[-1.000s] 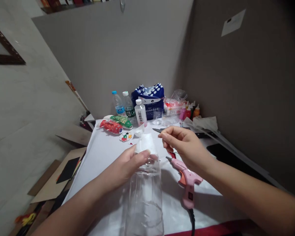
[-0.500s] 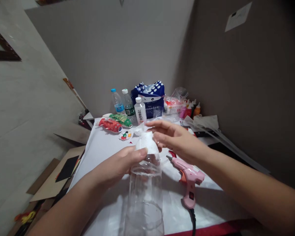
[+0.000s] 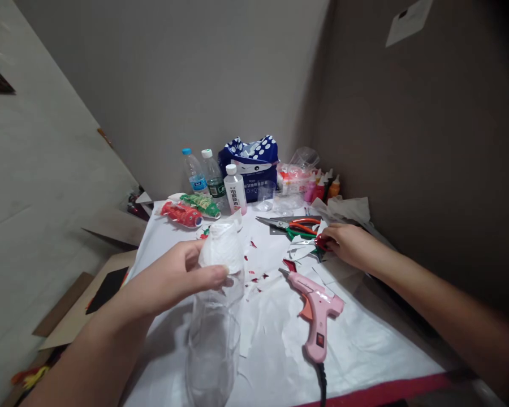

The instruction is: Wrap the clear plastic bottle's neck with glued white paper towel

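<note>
My left hand [image 3: 176, 277] is closed round the upper part of a clear plastic bottle [image 3: 214, 333] whose neck is wrapped in white paper [image 3: 223, 249]. The bottle stands tilted over the white-covered table [image 3: 365, 350]. My right hand [image 3: 350, 244] reaches to the right side of the table, fingers curled on a small red-handled tool [image 3: 318, 243] among paper scraps. What exactly the fingers hold is partly hidden. A pink glue gun [image 3: 316, 308] lies between the two hands, its cord running off the near edge.
Orange-handled scissors [image 3: 286, 224] lie behind my right hand. At the back stand several bottles [image 3: 214, 178], a blue dotted bag [image 3: 250, 164], paint bottles [image 3: 322, 186] and two painted bottle fish [image 3: 186, 210]. Red scraps dot the sheet. Cardboard [image 3: 85, 316] lies on the floor left.
My right hand left the bottle's neck and moved right to the scraps by the scissors. The left hand shifted the bottle leftward and tilted it. The view swung slightly right.
</note>
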### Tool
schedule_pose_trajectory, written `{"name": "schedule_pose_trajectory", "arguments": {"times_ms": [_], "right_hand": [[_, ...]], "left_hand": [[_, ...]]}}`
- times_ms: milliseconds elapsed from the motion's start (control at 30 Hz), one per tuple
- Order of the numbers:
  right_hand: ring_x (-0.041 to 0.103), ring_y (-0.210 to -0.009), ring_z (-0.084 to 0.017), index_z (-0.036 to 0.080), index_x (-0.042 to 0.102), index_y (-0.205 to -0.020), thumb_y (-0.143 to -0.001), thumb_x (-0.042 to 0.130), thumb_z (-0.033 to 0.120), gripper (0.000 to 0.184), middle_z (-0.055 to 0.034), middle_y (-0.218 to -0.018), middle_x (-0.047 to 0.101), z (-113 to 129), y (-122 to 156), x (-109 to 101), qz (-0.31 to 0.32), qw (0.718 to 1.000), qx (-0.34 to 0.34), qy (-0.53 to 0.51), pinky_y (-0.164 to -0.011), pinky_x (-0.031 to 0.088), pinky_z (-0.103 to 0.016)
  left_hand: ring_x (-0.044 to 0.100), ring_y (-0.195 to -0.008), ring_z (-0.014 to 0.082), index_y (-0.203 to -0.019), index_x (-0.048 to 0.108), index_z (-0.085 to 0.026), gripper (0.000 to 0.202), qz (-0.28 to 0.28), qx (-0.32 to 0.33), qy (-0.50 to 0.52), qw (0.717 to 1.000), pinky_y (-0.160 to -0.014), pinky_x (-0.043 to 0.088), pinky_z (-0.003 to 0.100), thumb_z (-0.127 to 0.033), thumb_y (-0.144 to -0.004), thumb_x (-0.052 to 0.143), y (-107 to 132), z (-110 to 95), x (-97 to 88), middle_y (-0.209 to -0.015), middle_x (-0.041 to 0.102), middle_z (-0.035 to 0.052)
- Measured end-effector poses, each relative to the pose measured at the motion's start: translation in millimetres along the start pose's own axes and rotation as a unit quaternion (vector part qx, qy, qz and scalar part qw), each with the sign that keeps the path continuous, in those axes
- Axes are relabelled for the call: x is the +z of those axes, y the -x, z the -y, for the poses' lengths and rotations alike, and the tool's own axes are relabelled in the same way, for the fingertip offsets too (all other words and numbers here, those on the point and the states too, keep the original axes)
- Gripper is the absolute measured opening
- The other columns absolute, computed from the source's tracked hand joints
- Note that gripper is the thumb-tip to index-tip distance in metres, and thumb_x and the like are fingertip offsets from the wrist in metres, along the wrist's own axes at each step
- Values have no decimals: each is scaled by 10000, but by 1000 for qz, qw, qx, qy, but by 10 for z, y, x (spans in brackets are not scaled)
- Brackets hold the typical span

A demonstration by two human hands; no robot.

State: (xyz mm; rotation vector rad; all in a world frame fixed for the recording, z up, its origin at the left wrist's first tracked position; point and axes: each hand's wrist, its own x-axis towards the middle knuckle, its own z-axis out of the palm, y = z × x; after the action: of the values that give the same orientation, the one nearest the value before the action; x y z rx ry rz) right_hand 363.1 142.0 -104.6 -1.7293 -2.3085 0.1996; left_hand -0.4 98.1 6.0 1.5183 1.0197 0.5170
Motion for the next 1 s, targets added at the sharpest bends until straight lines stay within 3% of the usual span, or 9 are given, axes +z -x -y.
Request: {"name": "schedule_pose_trajectory", "arguments": {"times_ms": [133, 300, 367, 600, 700, 767, 867, 933, 1000], "right_hand": [[641, -930, -187, 159, 617, -1122, -951, 580, 317, 236, -82, -1132, 640, -16, -13, 29, -13, 1000, -10, 24, -809, 548, -379], [628, -802, -195, 155, 661, -823, -837, 631, 165, 35, -97, -985, 621, -45, 41, 53, -75, 997, -21, 8, -718, 518, -317], [632, -789, -216, 172, 667, -805, -800, 599, 140, 75, -112, -974, 607, -60, 78, 35, -109, 994, -24, -14, -705, 507, -317], [644, -809, -268, 193, 640, -942, -877, 484, 338, 223, -127, -953, 658, 4, 177, -160, -213, 971, 33, -105, -653, 489, -349], [622, -611, -248, 222, 653, -828, -827, 577, 390, 184, -82, -720, 680, -17, 180, -202, -187, 972, 73, -121, -516, 413, -322], [516, -433, -191, 232, 618, -635, -685, 723, 344, 162, -38, -512, 593, -73, 175, -215, -160, 975, 96, -124, -430, 297, -287], [332, -323, -106, 238, 500, -466, -529, 816, 270, 324, 14, -371, 441, -115, 173, -256, -144, 971, 116, -150, -394, 165, -261], [332, -322, -101, 242, 483, -486, -556, 811, 315, 344, 15, -379, 449, -32, 189, -311, -132, 966, 107, -197, -376, 171, -260], [450, -372, -131, 241, 504, -587, -661, 748, 394, 296, -10, -464, 551, 176, 225, -369, -107, 954, 84, -266, -374, 278, -262]], "left_hand": [[654, -835, 160, -927, 663, -193, 300, -4, 14, -52, 999, -715, 520, 213, -435, -766, 738, -15, -30, 33, -892, 701, 12], [624, -800, 150, -880, 626, -191, 275, -42, 31, -110, 993, -675, 486, 209, -452, -811, 677, 19, -85, 109, -863, 659, -5], [614, -811, 165, -895, 620, -195, 299, -64, 33, -150, 986, -674, 476, 225, -484, -823, 649, 39, -88, 137, -887, 656, 1], [618, -924, 248, -1086, 601, -213, 420, -138, 14, -247, 959, -775, 477, 309, -522, -805, 643, 150, -172, 333, -1046, 681, 40], [617, -877, 251, -1057, 619, -202, 417, -144, 19, -265, 953, -749, 467, 308, -503, -773, 673, 204, -231, 415, -999, 691, 44], [606, -845, 241, -1014, 635, -204, 382, -145, 34, -270, 951, -733, 457, 300, -487, -763, 686, 222, -259, 438, -946, 685, 32], [589, -833, 228, -941, 643, -213, 302, -146, 51, -289, 945, -719, 442, 289, -464, -777, 677, 215, -266, 439, -917, 662, 20], [586, -880, 236, -932, 640, -218, 278, -141, 68, -307, 939, -758, 442, 301, -448, -780, 677, 195, -228, 439, -953, 652, 24], [584, -952, 255, -973, 632, -225, 315, -141, 95, -326, 930, -833, 442, 328, -459, -768, 690, 174, -155, 453, -1023, 645, 35]]}}
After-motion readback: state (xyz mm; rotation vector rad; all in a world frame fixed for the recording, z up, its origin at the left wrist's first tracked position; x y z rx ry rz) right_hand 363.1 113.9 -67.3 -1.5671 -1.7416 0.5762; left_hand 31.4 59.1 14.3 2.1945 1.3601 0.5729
